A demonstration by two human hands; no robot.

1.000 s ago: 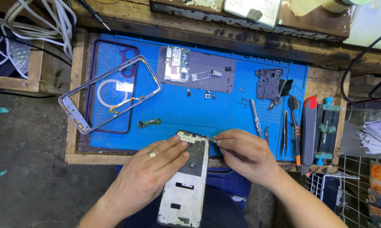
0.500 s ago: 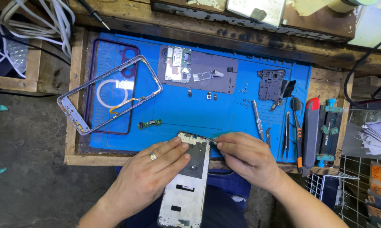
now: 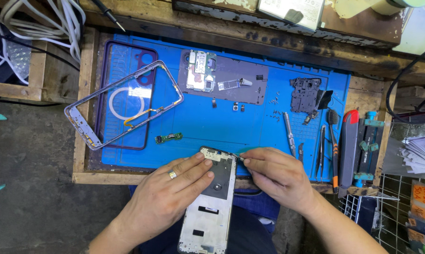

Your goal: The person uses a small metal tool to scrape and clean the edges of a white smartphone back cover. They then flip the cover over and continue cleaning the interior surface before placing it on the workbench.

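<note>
The opened phone chassis (image 3: 211, 202) sits at the near edge of the desk (image 3: 94, 178), its top end on the blue repair mat (image 3: 250, 127) and its lower end hanging out toward me. My left hand (image 3: 172, 195) lies flat along its left side, fingers (image 3: 193, 171) spread narrow and pressing the frame down. My right hand (image 3: 278, 176) has its fingers pinched shut on a thin metal tool (image 3: 236, 156), the tip touching the chassis' upper right corner, with a teal pick (image 3: 246, 150) just behind it.

Against half a second ago, almost nothing has moved: both hands hold the same grip and the tool tip is at the same corner. I judge the work there is slow and fine, still under way.

Further out, a small green flex board (image 3: 169, 138) lies just above the chassis, a silver mid-frame (image 3: 123, 103) rests tilted at the left, the mainboard (image 3: 200, 70) on a grey plate up top, and screwdriver (image 3: 289, 134) and tweezers (image 3: 321, 150) to the right.
</note>
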